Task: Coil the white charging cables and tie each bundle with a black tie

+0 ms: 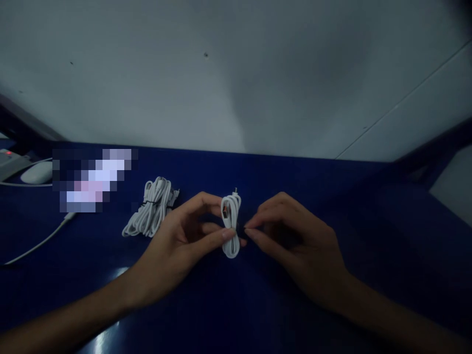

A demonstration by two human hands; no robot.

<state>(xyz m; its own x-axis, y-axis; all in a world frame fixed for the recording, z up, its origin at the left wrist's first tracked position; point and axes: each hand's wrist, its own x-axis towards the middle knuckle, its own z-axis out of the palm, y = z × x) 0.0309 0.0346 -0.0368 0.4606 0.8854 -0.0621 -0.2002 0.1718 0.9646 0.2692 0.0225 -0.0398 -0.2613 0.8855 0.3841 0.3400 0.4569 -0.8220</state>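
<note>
Near the middle, a white USB cable [231,246] is folded into a narrow looped bundle. Its USB plug, orange inside, faces me, and a smaller metal tip sticks up at the top. My left hand [180,236] grips this bundle around its middle between thumb and fingers. Just to the right, my right hand [295,236] has thumb and forefinger pinched together close to the cable's waist. Whatever sits in that pinch is too dark and small to make out. Beyond my left wrist lie several coiled white cables [151,211] bound with black ties.
A blue table [258,305] spreads under my hands, with a pale wall [165,98] behind it. At the left are a white mouse [37,173], a white power strip [11,164] with a red light, and a blurred-out bright object [98,179] with a white cord [44,242].
</note>
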